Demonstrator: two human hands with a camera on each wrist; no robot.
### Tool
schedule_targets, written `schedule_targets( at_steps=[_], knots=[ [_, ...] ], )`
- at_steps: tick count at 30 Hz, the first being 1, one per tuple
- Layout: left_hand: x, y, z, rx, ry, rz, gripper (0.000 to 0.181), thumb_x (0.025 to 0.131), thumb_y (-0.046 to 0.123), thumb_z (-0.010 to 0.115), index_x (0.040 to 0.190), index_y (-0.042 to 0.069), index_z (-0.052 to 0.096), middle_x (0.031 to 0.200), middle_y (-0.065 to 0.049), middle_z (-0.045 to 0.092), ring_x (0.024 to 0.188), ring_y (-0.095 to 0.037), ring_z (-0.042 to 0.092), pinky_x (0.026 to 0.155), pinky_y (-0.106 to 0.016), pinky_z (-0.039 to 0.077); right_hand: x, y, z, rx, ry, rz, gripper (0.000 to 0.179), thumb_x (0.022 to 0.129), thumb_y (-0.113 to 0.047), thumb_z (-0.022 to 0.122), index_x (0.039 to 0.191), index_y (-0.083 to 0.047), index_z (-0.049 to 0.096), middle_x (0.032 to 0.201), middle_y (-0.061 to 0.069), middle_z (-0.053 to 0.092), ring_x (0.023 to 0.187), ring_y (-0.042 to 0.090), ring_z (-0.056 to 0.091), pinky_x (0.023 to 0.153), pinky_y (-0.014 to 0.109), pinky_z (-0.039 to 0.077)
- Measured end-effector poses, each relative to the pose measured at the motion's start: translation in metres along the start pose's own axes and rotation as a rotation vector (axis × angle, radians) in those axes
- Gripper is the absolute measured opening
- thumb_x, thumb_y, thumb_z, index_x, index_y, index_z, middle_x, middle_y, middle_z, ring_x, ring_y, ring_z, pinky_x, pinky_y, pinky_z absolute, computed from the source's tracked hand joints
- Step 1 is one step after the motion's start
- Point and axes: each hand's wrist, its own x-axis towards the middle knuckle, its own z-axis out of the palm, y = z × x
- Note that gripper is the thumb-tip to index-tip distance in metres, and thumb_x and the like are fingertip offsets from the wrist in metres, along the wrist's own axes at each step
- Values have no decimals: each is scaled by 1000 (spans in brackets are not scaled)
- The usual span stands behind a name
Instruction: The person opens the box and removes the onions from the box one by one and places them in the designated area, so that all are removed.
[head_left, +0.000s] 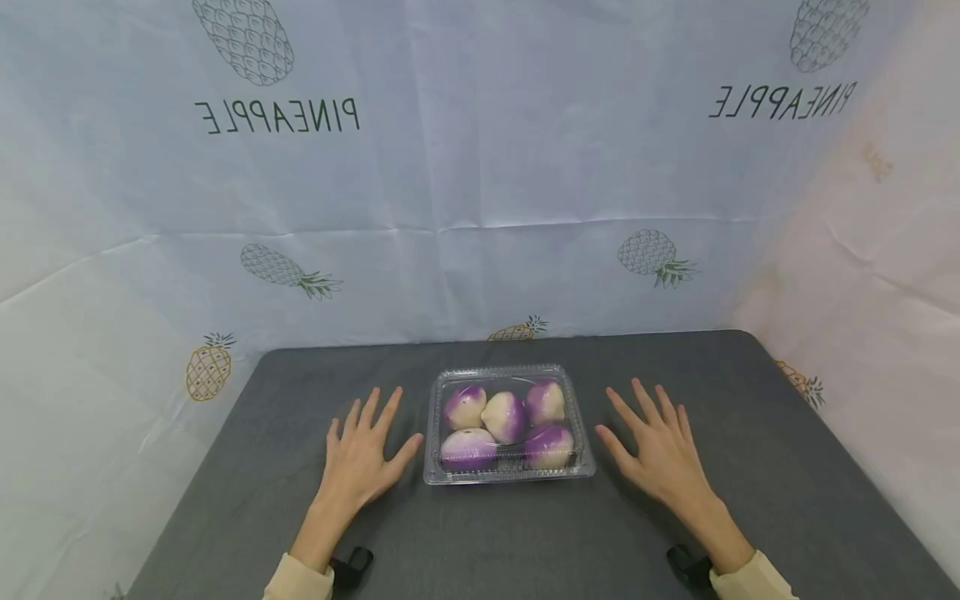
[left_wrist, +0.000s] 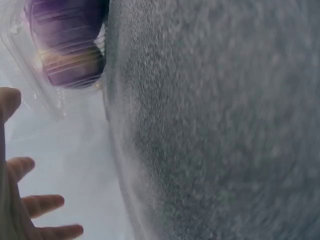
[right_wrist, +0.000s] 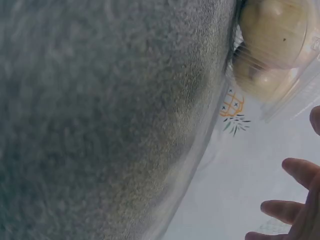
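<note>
A clear plastic clamshell box (head_left: pixel 510 479) sits on the dark grey table between my hands, its lid down. Inside are several purple-and-white turnips (head_left: pixel 503 417), two at the front and the others behind them. My left hand (head_left: pixel 360 462) is to the left of the box, fingers spread and thumb pointing at its side. To the right, my right hand (head_left: pixel 660 454) is spread in the same way, holding nothing. In the left wrist view the box's side (left_wrist: pixel 30 65) shows beyond the thumb; the right wrist view shows pale turnips (right_wrist: pixel 275 35) through the plastic.
The dark grey tabletop (head_left: pixel 510 542) ends at a rounded far edge. Behind and beside it hangs a pale cloth (head_left: pixel 480 167) printed with pineapples and mirrored lettering. Each wrist wears a black camera mount, such as the left mount (head_left: pixel 352 568), low over the table.
</note>
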Motion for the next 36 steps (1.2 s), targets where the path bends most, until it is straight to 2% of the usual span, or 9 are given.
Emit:
schedule_targets(
  at_steps=[4,7,11,17,21,25,28,31,36],
  knots=[
    [-2,1,1,-92,23,4,85,95,56,63,163,18,29,161,-20,42,141,-49,46,108,-73,35,0,-2,1,21,35,-27,61,95,-45,67,150,-21,54,157,27,43,144,56,34,107,77,29],
    [-5,3,1,-205,2,-21,88,96,52,63,164,14,22,161,-22,40,141,-49,47,107,-71,38,0,-4,1,45,66,-47,61,94,-42,70,149,-19,55,157,27,44,143,56,36,106,77,32],
    [-9,8,3,-415,-28,-55,89,100,46,61,166,12,12,164,-24,34,144,-47,44,108,-69,39,0,-8,0,85,113,-85,59,92,-36,74,146,-17,58,155,26,46,142,54,39,105,74,36],
    [-12,16,13,-723,-59,3,103,95,31,70,165,5,-2,166,-29,25,143,-50,44,110,-63,41,-1,-18,0,151,193,-212,55,87,-27,80,139,-14,65,151,22,53,141,48,43,103,68,42],
    [-13,22,20,-798,-114,-3,123,84,33,81,164,8,-9,168,-27,21,146,-48,40,112,-59,40,-1,-27,0,167,246,-333,48,96,-41,70,135,-12,68,147,22,56,139,47,46,101,66,43],
    [-13,27,24,-871,-151,-23,134,77,31,88,164,11,-12,170,-24,17,151,-44,33,116,-52,37,0,-34,2,166,224,-403,59,101,-60,52,135,-13,67,148,20,56,143,40,44,109,55,42],
    [-14,29,28,-941,-163,-7,138,75,27,90,164,13,-14,171,-23,14,154,-43,28,117,-51,34,1,-37,5,160,175,-438,60,96,-60,62,136,-15,66,150,17,55,149,32,40,110,49,43],
    [-14,29,33,-1008,-168,23,139,74,23,90,163,13,-17,171,-24,11,155,-44,24,118,-51,31,0,-39,6,148,118,-462,64,89,-57,74,139,-18,64,151,16,55,149,31,40,107,52,44],
    [-16,30,40,-1040,-187,23,141,72,20,92,164,12,-15,172,-20,10,156,-39,22,119,-22,32,0,-41,10,132,113,-506,71,83,-58,79,141,-21,63,149,15,57,139,38,49,112,46,40]
  ],
)
